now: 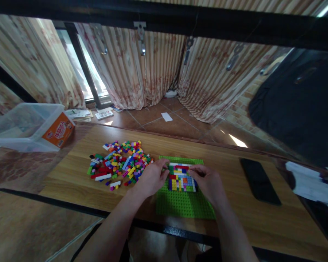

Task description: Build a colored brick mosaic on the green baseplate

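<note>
A green studded baseplate (182, 205) lies on the wooden table near its front edge. A patch of small coloured bricks (181, 179) is built on its upper middle. My left hand (152, 177) rests at the left side of the patch, fingers curled and pinched toward its top left corner. My right hand (207, 182) sits at the right side, fingers bent and pressing on the top right edge of the patch. What the fingertips pinch is too small to make out. A loose pile of coloured bricks (119, 162) lies to the left of the baseplate.
A black phone (259, 180) lies flat on the table to the right. A clear plastic tub (22, 125) with an orange box (58, 130) stands at the far left. White paper (311, 183) lies at the right edge. Curtains and tiled floor are beyond the table.
</note>
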A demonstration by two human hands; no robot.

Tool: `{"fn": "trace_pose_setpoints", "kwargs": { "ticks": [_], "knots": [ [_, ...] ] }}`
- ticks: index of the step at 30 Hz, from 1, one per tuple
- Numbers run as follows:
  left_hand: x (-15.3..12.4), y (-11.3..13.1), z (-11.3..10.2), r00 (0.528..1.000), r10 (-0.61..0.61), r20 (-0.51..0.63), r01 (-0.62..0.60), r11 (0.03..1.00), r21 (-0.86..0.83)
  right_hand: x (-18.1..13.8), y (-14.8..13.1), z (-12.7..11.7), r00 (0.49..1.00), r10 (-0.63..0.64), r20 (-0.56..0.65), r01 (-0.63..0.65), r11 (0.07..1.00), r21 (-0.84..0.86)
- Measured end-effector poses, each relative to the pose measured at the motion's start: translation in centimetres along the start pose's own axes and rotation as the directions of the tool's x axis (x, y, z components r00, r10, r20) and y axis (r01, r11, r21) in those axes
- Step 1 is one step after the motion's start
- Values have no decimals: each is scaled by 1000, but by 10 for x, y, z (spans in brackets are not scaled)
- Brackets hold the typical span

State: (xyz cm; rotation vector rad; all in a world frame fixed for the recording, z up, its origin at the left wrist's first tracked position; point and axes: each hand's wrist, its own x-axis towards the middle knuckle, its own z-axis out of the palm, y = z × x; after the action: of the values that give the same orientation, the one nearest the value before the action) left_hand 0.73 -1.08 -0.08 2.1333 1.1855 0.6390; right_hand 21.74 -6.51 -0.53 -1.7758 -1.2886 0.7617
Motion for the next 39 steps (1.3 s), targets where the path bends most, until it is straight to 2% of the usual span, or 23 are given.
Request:
{"fn": "trace_pose_setpoints", "kwargs": {
  "ticks": [3,6,8,10,13,16,18,22,27,33,37,39],
  "knots": [
    [2,-11,-18,996,-23,-85,20,999,-29,-3,-1,-4,997,-17,-73,12,998,-60],
    [3,-24,-37,970,-93,-223,79,994,-72,-5,-6,-9,979,-154,-134,133,979,-157],
    [4,-31,-44,944,-133,-302,109,989,-95,-6,-10,-9,960,-275,-59,257,943,-211],
    [4,-35,-48,929,-160,-332,135,986,-99,-8,-13,-5,935,-343,91,355,898,-259],
    [2,-41,-55,936,-156,-315,134,987,-91,-10,-12,5,893,-354,277,434,841,-323],
    [-4,-49,-71,944,-155,-292,132,987,-96,-10,-6,13,889,-325,323,437,812,-386],
    [-10,-54,-84,949,-190,-252,172,981,-90,-9,-1,16,890,-313,331,433,807,-401],
    [-23,-61,-102,963,-247,-107,243,969,-49,-4,7,14,879,-369,301,465,806,-368],
    [-30,-63,-96,979,-202,25,202,979,5,-1,9,12,877,-421,231,479,807,-346],
    [-30,-57,-90,970,-242,5,231,932,280,0,8,7,880,-417,225,473,801,-367],
    [-30,-56,-92,962,-272,-38,268,905,330,1,6,2,896,-397,199,444,813,-376],
    [-30,-53,-93,960,-278,-23,270,905,329,2,5,0,902,-390,184,431,821,-375]
  ]
}}
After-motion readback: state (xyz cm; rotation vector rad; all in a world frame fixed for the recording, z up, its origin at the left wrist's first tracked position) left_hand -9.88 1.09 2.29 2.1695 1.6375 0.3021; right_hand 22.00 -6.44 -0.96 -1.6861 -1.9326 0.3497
